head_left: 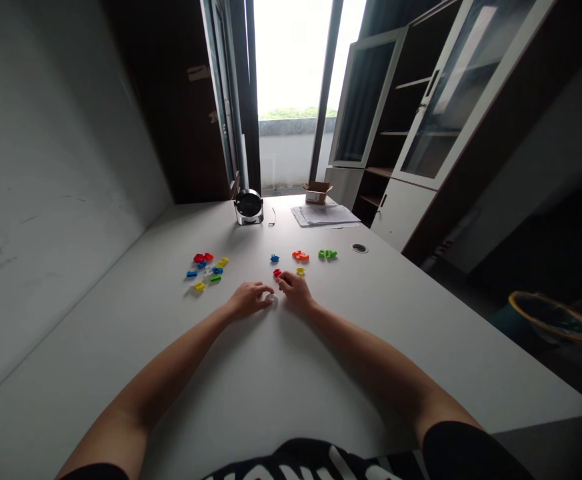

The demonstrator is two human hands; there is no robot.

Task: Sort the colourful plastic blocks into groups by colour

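Note:
My left hand (249, 299) rests on the white table with thumb and fingers closed around a small white plastic piece (272, 298). Just to its right, my right hand (295, 291) has its fingers pinched together at a small red plastic piece (277, 273), partly covered by the fingertips. Beyond the hands lie a blue piece (275, 258), a pile of orange pieces (301, 256) and a pile of green pieces (327, 255). A yellow piece (301, 271) sits right behind my right hand. The exact shapes of the pieces are too small to make out.
Left of my hands is a mixed group of red (203, 257), blue, yellow, white and green pieces. Farther back stand a round black device (249, 206), papers (325, 215) and an open cardboard box (317, 192). A round hole (359, 249) pierces the table (251, 400) at right.

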